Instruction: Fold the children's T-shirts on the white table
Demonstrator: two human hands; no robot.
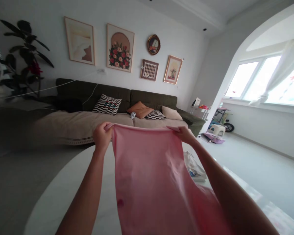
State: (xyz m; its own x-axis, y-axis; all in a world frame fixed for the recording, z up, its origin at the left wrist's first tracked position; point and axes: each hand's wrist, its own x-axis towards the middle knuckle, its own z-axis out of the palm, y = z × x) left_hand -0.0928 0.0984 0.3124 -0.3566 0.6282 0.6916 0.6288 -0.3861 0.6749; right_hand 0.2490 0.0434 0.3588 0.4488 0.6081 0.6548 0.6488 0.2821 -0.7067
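Note:
A pink piece of clothing or cloth is stretched between my two hands above a round white table. My left hand pinches its far left corner, fingers closed. At the far right corner, my right hand grips the fabric the same way. The top edge is pulled nearly straight, and the rest hangs toward me and runs out of the bottom of the view. A darker spot shows on its left side, and the lower right part looks redder. Its exact kind I cannot tell.
The white table lies below. A folded white garment with a print rests on it, partly behind my right arm. Beyond stands a dark green sofa with cushions. A white stool and a purple item are on the floor at right.

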